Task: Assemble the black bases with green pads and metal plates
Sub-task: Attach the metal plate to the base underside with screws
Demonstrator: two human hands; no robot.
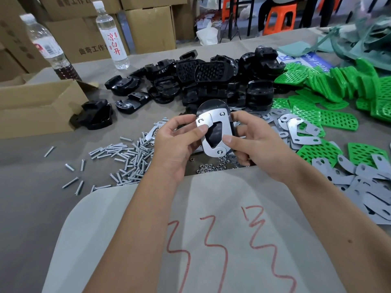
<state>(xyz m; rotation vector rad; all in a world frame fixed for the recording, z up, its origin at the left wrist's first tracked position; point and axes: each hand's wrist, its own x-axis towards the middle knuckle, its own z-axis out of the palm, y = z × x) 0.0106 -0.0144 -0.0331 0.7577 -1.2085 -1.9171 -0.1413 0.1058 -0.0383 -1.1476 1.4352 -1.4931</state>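
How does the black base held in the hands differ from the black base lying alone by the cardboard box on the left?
The held base is gripped off the table by the left hand and right hand; the lone base lies untouched on the table beside the cardboard box. The held base carries metal plates with screws showing; the lone base shows none. The held base faces the camera with its flat side; the lone one shows a humped, moulded side. Both are glossy black.

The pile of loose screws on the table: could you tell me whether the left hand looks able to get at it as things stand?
Probably yes, but not straight away: the screws lie uncovered just beside the left hand, yet its fingers hold the black base with its metal plate, shared with the right hand.
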